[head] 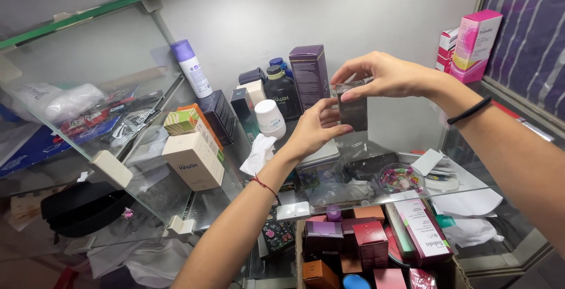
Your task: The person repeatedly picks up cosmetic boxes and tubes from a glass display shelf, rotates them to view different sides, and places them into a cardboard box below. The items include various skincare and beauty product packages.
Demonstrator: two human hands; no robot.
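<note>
Both hands gripped a small dark grey box above the glass shelf: the left hand pinched its lower edge at 7 o'clock, the right hand clasped its top at 1 o'clock. It looked light, stiff cardboard with glossy, possibly slippery faces, best held by opposite edges.
</note>
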